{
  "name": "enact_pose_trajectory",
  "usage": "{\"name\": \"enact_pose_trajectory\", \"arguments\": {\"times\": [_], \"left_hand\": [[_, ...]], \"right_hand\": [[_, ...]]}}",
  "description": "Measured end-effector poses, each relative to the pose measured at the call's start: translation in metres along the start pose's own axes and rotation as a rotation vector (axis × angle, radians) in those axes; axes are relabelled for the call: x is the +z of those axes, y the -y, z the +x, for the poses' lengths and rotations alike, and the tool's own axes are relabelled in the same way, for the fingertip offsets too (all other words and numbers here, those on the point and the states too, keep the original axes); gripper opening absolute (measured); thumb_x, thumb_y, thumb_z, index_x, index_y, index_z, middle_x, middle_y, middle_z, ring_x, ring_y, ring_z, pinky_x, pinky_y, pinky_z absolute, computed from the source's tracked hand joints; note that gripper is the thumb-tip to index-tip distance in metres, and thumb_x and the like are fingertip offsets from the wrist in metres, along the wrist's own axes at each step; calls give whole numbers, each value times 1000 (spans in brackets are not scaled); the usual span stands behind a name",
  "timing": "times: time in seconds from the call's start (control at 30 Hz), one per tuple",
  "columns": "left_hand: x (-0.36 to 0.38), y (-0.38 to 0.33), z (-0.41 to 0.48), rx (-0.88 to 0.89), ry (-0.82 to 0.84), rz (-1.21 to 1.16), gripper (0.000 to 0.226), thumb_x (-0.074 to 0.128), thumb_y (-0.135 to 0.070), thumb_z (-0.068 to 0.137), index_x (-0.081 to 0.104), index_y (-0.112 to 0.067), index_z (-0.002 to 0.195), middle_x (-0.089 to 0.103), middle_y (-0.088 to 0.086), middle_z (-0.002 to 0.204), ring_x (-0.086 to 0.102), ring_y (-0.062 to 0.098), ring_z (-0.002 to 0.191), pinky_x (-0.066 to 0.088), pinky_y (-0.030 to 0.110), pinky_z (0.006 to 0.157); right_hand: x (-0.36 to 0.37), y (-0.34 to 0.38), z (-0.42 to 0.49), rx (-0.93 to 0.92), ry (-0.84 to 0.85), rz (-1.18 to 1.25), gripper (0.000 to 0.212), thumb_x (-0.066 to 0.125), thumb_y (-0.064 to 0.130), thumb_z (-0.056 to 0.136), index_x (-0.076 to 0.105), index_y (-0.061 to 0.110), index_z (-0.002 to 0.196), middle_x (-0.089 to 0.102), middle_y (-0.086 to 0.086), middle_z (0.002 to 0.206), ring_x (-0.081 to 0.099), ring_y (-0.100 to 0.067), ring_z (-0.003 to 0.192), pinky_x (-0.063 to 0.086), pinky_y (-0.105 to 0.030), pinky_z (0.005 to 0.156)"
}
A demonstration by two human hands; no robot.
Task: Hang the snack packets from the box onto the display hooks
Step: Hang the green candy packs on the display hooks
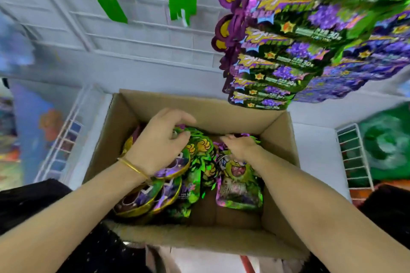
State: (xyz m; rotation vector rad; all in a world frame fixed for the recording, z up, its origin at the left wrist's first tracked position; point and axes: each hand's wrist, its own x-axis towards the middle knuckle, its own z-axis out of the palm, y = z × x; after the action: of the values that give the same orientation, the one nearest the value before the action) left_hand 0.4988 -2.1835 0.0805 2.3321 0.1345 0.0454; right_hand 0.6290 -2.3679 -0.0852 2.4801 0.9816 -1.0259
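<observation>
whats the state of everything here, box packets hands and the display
box: open, partly filled
packets in box: loose, piled
hung packets: hanging in rows on display
left hand: in box, fingers curled over packets
right hand: in box, touching packets

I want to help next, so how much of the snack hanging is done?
Done: a long row of hanging packets fills the upper right. In hand: the left hand and right hand reach down into the box among the snacks; whether either has a grip yet isn't clear. Left: a pile of loose packets waits inside.
</observation>
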Motion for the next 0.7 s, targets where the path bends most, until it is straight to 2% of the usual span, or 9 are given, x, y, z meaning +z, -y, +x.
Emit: {"name": "enact_pose_trajectory", "arguments": {"times": [0.1,0.17,0.23,0.3,0.37,0.43,0.53,0.63,0.7], "left_hand": [[1,6,-2,-43,23,-11,26,57,-1,83,63,-15,105,54,-2,103,46,-11,90,31,-6,72],[3,10,-1,-60,29,-18,26,57,-3,84,63,-17,104,54,0,105,48,-7,92,32,-6,73],[5,13,0,-67,36,-22,25,57,-3,84,63,-18,103,55,1,106,48,-5,94,32,-5,73],[10,15,1,-74,51,-18,25,56,-5,84,62,-19,103,55,2,107,51,0,95,33,-5,73],[15,13,2,-68,65,-26,25,57,-5,84,62,-19,104,54,2,108,52,7,99,35,-3,73],[20,8,0,-44,94,-23,26,58,-7,84,61,-19,108,54,1,108,52,9,104,37,3,75],[25,-1,-4,49,161,38,42,64,-17,83,53,-18,123,51,-2,114,47,12,115,33,12,91],[23,-21,-1,139,217,114,70,60,-42,73,39,-21,136,44,1,137,36,17,130,26,25,107],[18,-41,5,170,226,118,71,66,-42,72,41,-20,135,44,-1,138,38,14,128,26,19,104]], "right_hand": [[2,2,5,72,20,-34,64,51,9,89,19,12,144,26,-10,149,43,-34,129,45,-48,96],[2,3,5,93,-9,-70,51,48,1,88,34,8,137,37,-13,141,50,-37,120,49,-51,88],[-7,3,-2,92,-35,-84,36,49,3,89,52,7,124,52,-12,130,55,-34,114,52,-43,85],[-21,1,-15,92,-37,-54,27,56,12,88,60,7,114,61,-9,121,59,-31,109,50,-37,80],[-41,1,-40,87,2,-56,28,63,21,86,61,6,110,62,-5,112,59,-28,107,48,-34,75],[-64,0,-69,55,51,-66,26,66,26,84,62,6,100,57,-1,92,60,-26,99,46,-33,70],[-95,-6,-107,-58,85,-25,32,67,29,83,51,9,64,45,1,61,48,-17,61,37,-25,53],[-124,-9,-145,-201,5,97,47,70,26,81,37,15,49,33,1,51,31,-12,48,25,-27,49],[-142,-7,-170,-290,-96,191,48,73,23,78,36,20,47,30,4,48,31,-8,44,24,-22,48]]}}
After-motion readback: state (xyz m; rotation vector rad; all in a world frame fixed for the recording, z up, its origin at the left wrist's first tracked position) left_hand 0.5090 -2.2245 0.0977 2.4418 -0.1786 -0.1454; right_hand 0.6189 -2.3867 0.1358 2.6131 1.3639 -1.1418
